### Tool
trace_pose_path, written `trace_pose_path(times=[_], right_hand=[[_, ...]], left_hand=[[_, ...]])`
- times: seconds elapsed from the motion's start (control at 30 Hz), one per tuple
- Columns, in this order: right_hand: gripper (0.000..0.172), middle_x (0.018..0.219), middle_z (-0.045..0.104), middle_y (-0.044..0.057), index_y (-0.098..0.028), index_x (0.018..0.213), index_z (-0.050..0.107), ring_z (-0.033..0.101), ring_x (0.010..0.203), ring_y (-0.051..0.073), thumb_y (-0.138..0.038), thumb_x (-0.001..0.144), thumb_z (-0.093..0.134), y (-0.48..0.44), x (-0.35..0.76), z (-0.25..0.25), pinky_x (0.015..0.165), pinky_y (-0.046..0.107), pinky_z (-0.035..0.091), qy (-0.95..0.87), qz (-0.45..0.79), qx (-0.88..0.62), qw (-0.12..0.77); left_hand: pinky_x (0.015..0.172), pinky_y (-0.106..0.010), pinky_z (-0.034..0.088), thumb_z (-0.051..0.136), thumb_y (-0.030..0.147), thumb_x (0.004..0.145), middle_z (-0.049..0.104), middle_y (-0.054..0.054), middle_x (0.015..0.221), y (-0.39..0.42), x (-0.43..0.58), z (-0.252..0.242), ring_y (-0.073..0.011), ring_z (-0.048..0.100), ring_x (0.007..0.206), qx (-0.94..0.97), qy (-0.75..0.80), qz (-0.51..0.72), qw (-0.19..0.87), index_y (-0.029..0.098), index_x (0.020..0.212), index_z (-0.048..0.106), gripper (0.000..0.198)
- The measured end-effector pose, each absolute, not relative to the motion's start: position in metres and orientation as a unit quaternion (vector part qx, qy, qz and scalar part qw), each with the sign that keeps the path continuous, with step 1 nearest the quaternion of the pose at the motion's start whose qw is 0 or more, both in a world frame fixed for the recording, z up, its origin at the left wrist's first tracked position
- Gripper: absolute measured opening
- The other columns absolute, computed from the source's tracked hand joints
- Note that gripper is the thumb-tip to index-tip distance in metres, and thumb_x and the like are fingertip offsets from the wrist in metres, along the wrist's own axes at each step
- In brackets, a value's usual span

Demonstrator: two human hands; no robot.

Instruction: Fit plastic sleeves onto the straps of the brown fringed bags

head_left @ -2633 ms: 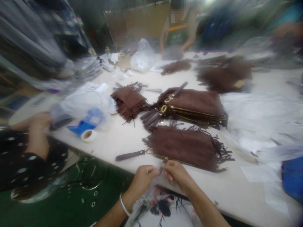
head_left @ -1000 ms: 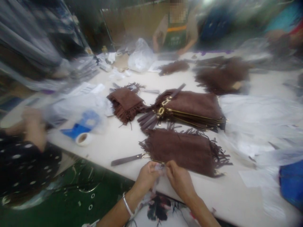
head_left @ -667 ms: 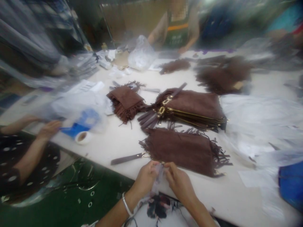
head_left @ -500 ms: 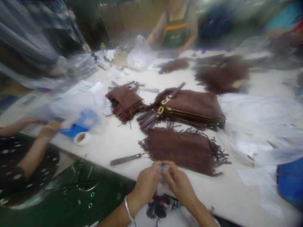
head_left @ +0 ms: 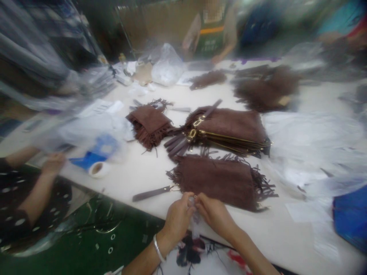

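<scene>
A dark brown suede-like pouch point(head_left: 218, 177) with fringed ends lies flat near the table's front edge. Its wrist strap point(head_left: 151, 193) points left, joined by a gold-coloured clasp. My left hand point(head_left: 178, 217), with a silver bangle at the wrist, is closed in a pinch at the pouch's near edge. Beside it, my right hand point(head_left: 215, 214) is closed too, fingertips almost meeting the left ones. Something small sits between the fingertips, too blurred and covered to name. Behind the pouch rests a stack of similar brown pouches point(head_left: 235, 124) with gold zips and straps.
Folded fringed brown pieces point(head_left: 151, 122) lie left of the stack. A tape roll point(head_left: 99, 169) and a blue tape dispenser point(head_left: 87, 159) are further left, near a co-worker's hand point(head_left: 53, 163). White plastic sheets point(head_left: 309, 145) cover the right side. Another person stands across the table.
My fingers have shifted slightly, the right hand turning more over the pouch edge and its forearm swinging outward. The co-worker's hand at left has drawn back from the tape dispenser.
</scene>
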State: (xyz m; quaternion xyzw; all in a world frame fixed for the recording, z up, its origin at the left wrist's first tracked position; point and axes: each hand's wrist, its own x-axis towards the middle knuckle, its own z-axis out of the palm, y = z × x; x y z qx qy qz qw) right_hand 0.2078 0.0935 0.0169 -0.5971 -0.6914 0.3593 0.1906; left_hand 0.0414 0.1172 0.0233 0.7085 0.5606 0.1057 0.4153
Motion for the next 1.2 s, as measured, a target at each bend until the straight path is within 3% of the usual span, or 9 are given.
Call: trace_pose_path(times=[0.17,0.27,0.4,0.5,0.73,0.9,1.2], right_hand=[[0.014,0.079,0.07,0.002,-0.02,0.096,0.053,0.068,0.069,0.02,-0.021,0.092,0.039,0.097,0.209,0.019,0.058,0.025,0.032,-0.724,0.307,-0.603,0.133],[0.015,0.078,0.07,0.002,-0.02,0.096,0.053,0.068,0.07,0.02,-0.023,0.093,0.038,0.097,0.209,0.019,0.058,0.025,0.033,-0.701,0.292,-0.636,0.136],[0.017,0.073,0.069,0.002,-0.02,0.094,0.053,0.068,0.068,0.021,-0.024,0.094,0.037,0.097,0.206,0.014,0.057,0.026,0.033,-0.676,0.273,-0.672,0.134],[0.018,0.073,0.069,0.002,-0.02,0.094,0.053,0.068,0.068,0.021,-0.025,0.094,0.036,0.095,0.203,0.009,0.057,0.026,0.033,-0.665,0.267,-0.681,0.149],[0.017,0.073,0.068,0.002,-0.021,0.093,0.053,0.068,0.067,0.021,-0.025,0.092,0.037,0.095,0.2,0.005,0.058,0.025,0.037,-0.643,0.273,-0.692,0.184],[0.019,0.078,0.068,0.001,-0.023,0.1,0.052,0.067,0.067,0.019,-0.032,0.092,0.038,0.086,0.206,0.005,0.062,0.026,0.044,-0.57,0.347,-0.695,0.269],[0.037,0.053,0.063,-0.003,-0.02,0.085,0.058,0.055,0.036,0.014,-0.053,0.086,0.042,0.069,0.195,0.001,0.038,0.023,0.041,-0.352,0.548,-0.682,0.333]], left_hand=[[0.073,-0.028,0.044,0.052,0.026,0.084,0.067,-0.001,0.082,0.113,0.041,0.018,-0.0189,0.062,0.079,0.659,0.564,0.17,0.467,0.023,0.118,0.053,0.034],[0.061,-0.025,0.044,0.052,0.031,0.085,0.067,-0.001,0.078,0.108,0.04,0.016,-0.0154,0.061,0.065,0.547,0.577,0.226,0.562,0.02,0.11,0.053,0.028],[0.036,-0.02,0.028,0.052,0.03,0.081,0.068,-0.003,0.077,0.102,0.041,0.013,-0.0061,0.041,0.035,0.392,0.617,0.235,0.641,0.017,0.099,0.048,0.022],[0.031,-0.019,0.02,0.054,0.03,0.078,0.067,-0.002,0.074,0.099,0.046,0.01,-0.0038,0.033,0.03,0.362,0.627,0.231,0.65,0.017,0.093,0.048,0.021],[0.031,-0.018,0.022,0.065,0.033,0.07,0.052,0.008,0.051,0.103,0.067,-0.002,-0.0037,0.032,0.029,0.349,0.626,0.28,0.638,0.018,0.081,0.05,0.024],[0.032,-0.019,0.024,0.066,0.032,0.066,0.048,0.009,0.047,0.112,0.073,-0.003,-0.0052,0.034,0.031,0.322,0.64,0.281,0.638,0.018,0.077,0.051,0.023],[0.036,-0.02,0.028,0.064,0.032,0.066,0.047,0.007,0.044,0.122,0.068,0.007,-0.0061,0.035,0.033,0.311,0.64,0.26,0.653,0.016,0.076,0.055,0.021]])
